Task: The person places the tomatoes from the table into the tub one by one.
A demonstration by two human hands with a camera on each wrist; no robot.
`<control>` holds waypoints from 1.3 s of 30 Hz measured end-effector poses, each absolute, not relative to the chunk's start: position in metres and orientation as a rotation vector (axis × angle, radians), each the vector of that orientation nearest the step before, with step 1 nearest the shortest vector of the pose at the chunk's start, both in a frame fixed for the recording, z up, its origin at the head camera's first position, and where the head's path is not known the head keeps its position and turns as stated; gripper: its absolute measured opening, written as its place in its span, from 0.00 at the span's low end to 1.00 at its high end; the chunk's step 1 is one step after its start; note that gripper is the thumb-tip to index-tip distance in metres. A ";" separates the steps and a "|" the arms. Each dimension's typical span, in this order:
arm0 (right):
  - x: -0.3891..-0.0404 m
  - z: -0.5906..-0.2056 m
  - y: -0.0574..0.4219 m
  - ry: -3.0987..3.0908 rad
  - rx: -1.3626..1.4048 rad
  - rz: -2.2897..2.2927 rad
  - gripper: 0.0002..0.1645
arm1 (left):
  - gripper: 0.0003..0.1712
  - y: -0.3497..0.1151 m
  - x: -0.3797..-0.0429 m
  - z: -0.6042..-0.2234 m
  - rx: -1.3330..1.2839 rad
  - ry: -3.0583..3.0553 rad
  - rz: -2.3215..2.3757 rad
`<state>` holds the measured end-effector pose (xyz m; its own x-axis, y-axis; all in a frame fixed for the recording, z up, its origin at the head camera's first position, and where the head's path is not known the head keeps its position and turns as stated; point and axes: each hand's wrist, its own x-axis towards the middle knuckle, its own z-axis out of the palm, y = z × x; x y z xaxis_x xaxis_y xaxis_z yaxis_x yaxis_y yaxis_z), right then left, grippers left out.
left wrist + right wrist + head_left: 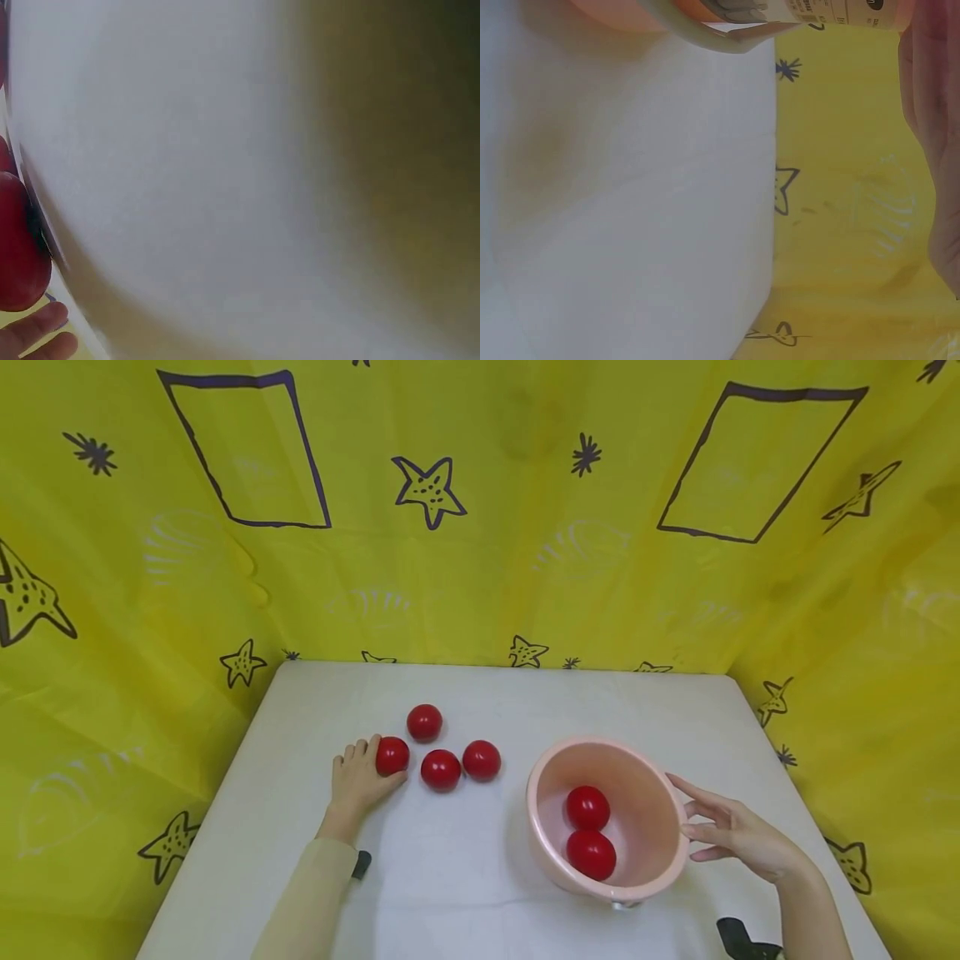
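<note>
The left hand curls round a red tomato on the desk, near three other tomatoes, while the right hand, fingers spread, touches a pink bucket holding two more tomatoes.

No word or number can be read for certain. The one printed piece is a label on the outer wall of the pink bucket, which stands on the right half of the tabletop. In the right wrist view the label shows a dark round mark, a small barcode, a dark picture and fine lettering, too small and blurred to read.
</note>
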<state>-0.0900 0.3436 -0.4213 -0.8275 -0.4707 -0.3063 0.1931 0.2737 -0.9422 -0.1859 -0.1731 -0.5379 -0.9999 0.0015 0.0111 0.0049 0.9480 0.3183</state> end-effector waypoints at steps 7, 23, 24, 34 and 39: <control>-0.091 -0.422 0.343 2.015 -0.236 -1.591 0.36 | 0.45 -0.171 -0.190 -0.527 -0.047 -2.964 -0.493; -0.090 -0.423 0.343 2.034 -0.216 -1.586 0.36 | 0.43 -0.106 -0.189 -0.443 -0.411 -2.737 -0.358; -0.090 -0.423 0.343 2.036 -0.212 -1.585 0.36 | 0.43 -0.099 -0.187 -0.438 -0.442 -2.727 -0.357; -0.090 -0.423 0.343 2.050 -0.189 -1.580 0.36 | 0.43 -0.036 -0.170 -0.406 -0.841 -2.589 -0.318; -0.090 -0.422 0.343 2.047 -0.197 -1.579 0.36 | 0.43 -0.009 -0.162 -0.405 -1.065 -2.564 -0.280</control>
<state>-0.0897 0.3425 -0.4219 -0.8424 -0.4289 -0.3262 0.2066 0.3020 -0.9306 -0.1622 -0.0088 -0.4054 -0.6566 0.6453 0.3905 0.7144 0.6981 0.0476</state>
